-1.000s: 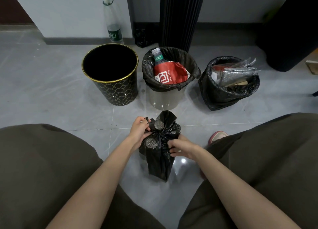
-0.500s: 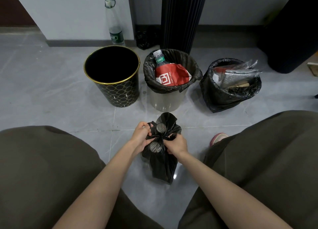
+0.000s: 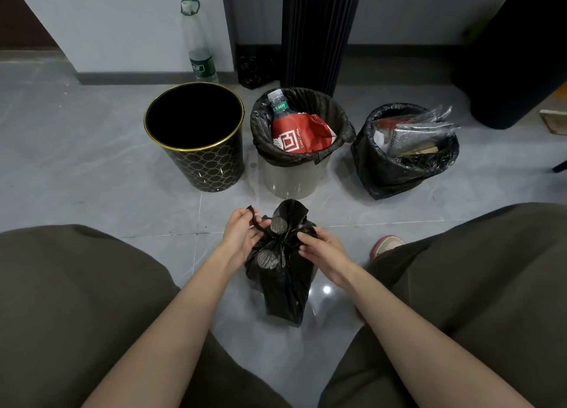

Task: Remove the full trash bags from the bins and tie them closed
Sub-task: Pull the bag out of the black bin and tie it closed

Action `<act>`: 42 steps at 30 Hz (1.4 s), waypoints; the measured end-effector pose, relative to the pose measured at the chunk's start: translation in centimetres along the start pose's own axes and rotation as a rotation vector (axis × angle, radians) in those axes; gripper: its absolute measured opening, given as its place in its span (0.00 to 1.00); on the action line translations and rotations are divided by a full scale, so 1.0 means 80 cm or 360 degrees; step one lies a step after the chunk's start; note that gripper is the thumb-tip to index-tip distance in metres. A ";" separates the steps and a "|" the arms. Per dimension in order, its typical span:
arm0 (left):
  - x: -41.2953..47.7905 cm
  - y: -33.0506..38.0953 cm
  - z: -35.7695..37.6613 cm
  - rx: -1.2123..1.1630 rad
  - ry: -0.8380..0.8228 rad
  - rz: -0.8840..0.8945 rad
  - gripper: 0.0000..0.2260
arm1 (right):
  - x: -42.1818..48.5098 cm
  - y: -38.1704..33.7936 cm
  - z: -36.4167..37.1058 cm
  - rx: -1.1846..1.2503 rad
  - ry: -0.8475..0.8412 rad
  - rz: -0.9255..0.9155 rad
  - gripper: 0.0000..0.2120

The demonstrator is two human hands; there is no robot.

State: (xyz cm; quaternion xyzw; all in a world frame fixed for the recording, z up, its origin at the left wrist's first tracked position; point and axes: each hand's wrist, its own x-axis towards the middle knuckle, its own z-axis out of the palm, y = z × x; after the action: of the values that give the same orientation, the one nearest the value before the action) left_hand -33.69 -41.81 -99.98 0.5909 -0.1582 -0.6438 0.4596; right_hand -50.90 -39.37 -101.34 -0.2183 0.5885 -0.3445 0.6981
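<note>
**Grey tiles, pale walls**

The floor (image 3: 92, 162) is laid in large glossy grey tiles with faint marbling and thin pale joints. A small bright glare (image 3: 326, 289) of overhead light sits on the tile low in the centre. At the back a pale wall (image 3: 122, 24) juts forward to a corner, with a dark grey skirting (image 3: 138, 78) along its foot. Left of it is a dark brown surface (image 3: 18, 15). A clear bottle (image 3: 199, 45) stands against the wall. A black ribbed column (image 3: 316, 30) rises at centre back, and the wall behind it is recessed and shaded. At the right stands a big black rounded form (image 3: 515, 55), with a wooden edge (image 3: 555, 122) just beside it.
</note>
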 end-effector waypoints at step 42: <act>0.006 -0.031 0.018 0.1997 -0.0398 0.0796 0.09 | -0.001 -0.063 -0.001 -0.1674 -0.0185 -0.1072 0.29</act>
State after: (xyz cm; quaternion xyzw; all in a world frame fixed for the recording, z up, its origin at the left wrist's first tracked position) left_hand -35.92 -41.34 -101.81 0.6123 -0.6847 -0.3682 0.1436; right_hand -52.06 -42.66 -97.73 -0.7244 0.5394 -0.1974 0.3813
